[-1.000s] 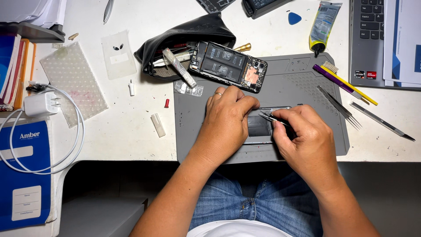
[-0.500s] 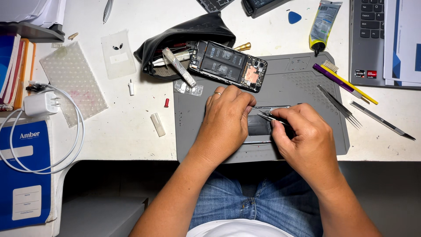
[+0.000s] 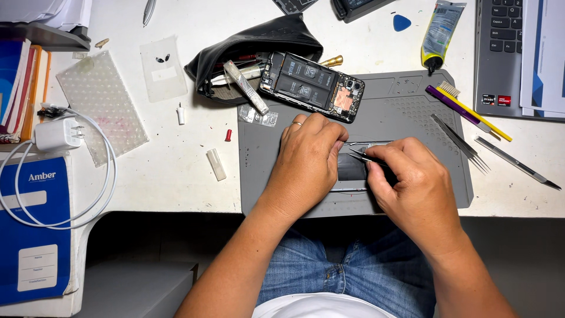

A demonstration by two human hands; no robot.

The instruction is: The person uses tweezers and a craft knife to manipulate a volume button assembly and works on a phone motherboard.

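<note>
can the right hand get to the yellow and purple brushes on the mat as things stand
Probably yes. The brushes lie bare on the mat, up and right of the right hand, with only open mat between. But that hand holds tweezers, so it would need to set them down first.

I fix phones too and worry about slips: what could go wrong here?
The tweezers in the right hand point at the left hand pressing the dark panel; a slip might jab a finger or scratch it. The opened phone overhangs the grey mat edge and could be knocked.
</note>
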